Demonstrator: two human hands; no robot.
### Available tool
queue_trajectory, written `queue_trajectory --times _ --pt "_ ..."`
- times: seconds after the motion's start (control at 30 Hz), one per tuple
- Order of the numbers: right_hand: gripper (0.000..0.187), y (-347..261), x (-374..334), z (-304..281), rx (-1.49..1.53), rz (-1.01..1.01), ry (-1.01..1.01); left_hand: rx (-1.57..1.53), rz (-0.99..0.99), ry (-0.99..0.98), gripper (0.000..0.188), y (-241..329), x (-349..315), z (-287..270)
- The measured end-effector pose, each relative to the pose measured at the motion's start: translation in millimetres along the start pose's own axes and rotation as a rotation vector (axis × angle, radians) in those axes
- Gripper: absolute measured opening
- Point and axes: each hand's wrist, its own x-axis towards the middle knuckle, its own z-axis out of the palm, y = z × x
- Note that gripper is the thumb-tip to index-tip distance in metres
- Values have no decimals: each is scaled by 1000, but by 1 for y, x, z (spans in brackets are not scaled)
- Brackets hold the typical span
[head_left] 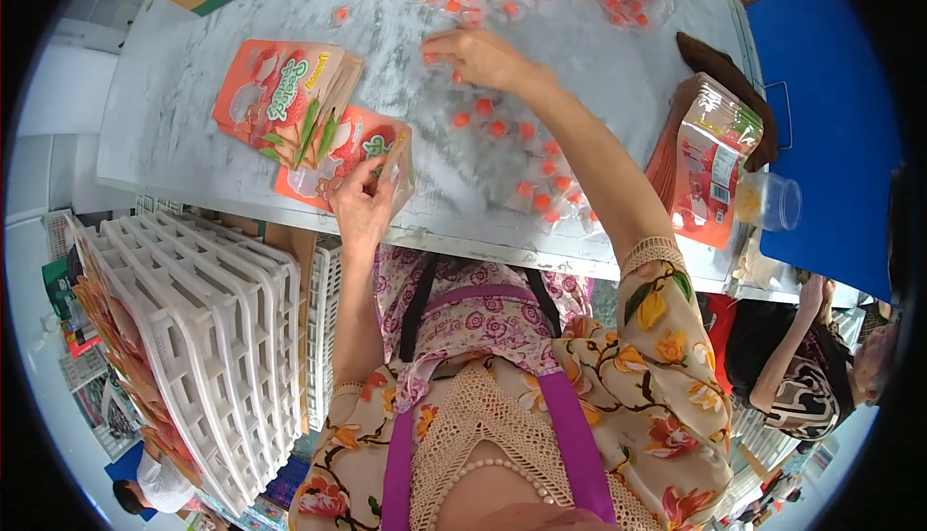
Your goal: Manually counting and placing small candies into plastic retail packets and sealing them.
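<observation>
Left hand (pixel 364 190) thumb-to-fingers on red pouch (pixel 355 137), right hand (pixel 480 56) half-open over candies (pixel 458 77)

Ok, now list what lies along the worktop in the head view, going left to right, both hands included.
Upper-left stack of pink pouches, left hand, right hand, far-right stack of pouches, clear plastic tub.
</observation>
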Motion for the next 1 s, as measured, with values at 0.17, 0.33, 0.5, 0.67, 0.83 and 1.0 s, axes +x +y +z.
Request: queue_trajectory --times 0.17,0.33,0.5,0.67,0.83,1.0 --pt "34 -40 -18 -24 101 196 -450 20 -13 -76 20 -4 -2 -8" --pt "43 -67 -93 -55 358 225 -140 33 -25 -147 26 -3 0 -17" --pt "65 -126 -169 -97 255 490 176 192 156 -28 33 63 -2 -44" --pt "97 -152 -194 -56 27 453 143 376 380 -35 54 118 -2 -52" --pt "100 -158 -144 -19 -197 440 110 286 456 153 58 129 1 -54" --pt "86 -146 -113 17 -257 362 116 339 451 248 45 114 16 -41"
